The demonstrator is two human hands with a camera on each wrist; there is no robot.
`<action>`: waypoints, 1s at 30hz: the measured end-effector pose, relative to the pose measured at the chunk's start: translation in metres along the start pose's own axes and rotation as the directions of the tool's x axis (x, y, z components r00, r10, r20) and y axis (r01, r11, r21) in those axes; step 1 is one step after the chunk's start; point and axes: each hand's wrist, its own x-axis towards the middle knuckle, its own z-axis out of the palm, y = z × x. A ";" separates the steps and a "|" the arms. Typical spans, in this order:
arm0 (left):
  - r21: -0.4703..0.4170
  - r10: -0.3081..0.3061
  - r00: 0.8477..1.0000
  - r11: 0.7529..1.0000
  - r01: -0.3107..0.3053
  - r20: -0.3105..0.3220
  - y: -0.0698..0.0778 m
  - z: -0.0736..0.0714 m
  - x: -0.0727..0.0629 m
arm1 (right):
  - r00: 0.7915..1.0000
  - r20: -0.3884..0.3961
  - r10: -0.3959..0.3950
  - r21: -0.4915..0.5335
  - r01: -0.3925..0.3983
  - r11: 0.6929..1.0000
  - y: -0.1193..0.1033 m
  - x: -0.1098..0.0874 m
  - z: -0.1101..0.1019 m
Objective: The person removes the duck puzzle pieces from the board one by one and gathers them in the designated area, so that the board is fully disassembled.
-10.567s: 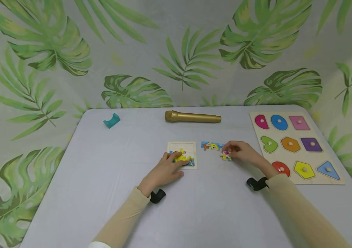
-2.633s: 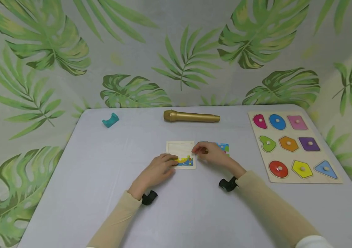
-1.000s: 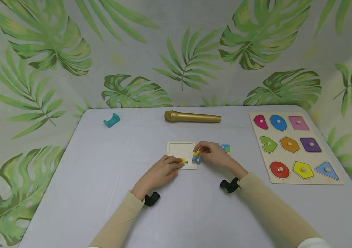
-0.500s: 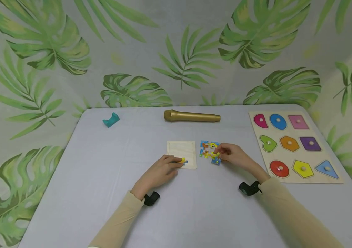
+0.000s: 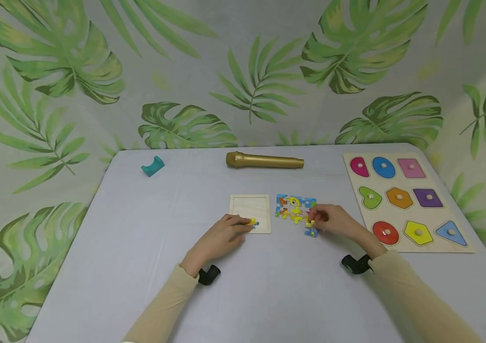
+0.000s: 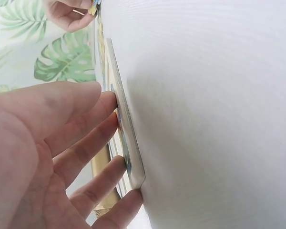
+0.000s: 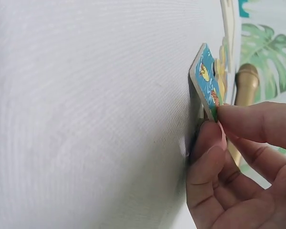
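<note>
My left hand [image 5: 219,240] rests with its fingertips on a small square wooden puzzle tray [image 5: 250,197]. Beside those fingers a yellow-and-blue puzzle piece [image 5: 253,222] lies in the tray, partly covered. In the left wrist view, the fingers touch the tray's edge [image 6: 128,126]. Right of the tray, my right hand [image 5: 337,221] pinches a blue corner puzzle piece [image 7: 209,81] between thumb and finger, low over the table. That piece is at the lower right of several puzzle pieces [image 5: 295,202] laid close together; my fingers hide part of that group.
A gold microphone [image 5: 266,160] lies behind the tray. At the right is a large shape board [image 5: 377,190] with knobbed coloured shapes. A teal curved piece [image 5: 153,166] sits at the back left. A leaf-print cloth [image 5: 260,90] hangs behind the white table [image 5: 140,238].
My right hand has carried the corner piece rightward from the tray to the lower right of the laid-out pieces. More pieces lie outside the tray than earlier. My left hand stays on the tray.
</note>
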 end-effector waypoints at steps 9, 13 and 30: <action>-0.012 0.006 1.000 1.000 -0.006 -0.002 0.000 0.001 -0.002 | 0.999 0.000 -0.033 -0.050 0.033 0.998 -0.004 0.000 0.004; -0.015 0.004 1.000 1.000 -0.004 0.005 -0.001 0.000 -0.003 | 0.998 -0.039 -0.051 -0.055 0.049 0.997 -0.005 0.002 0.006; -0.032 -0.010 0.999 0.999 0.009 -0.043 -0.016 -0.006 -0.019 | 0.990 -0.093 -0.106 0.026 0.108 0.994 -0.029 0.022 0.021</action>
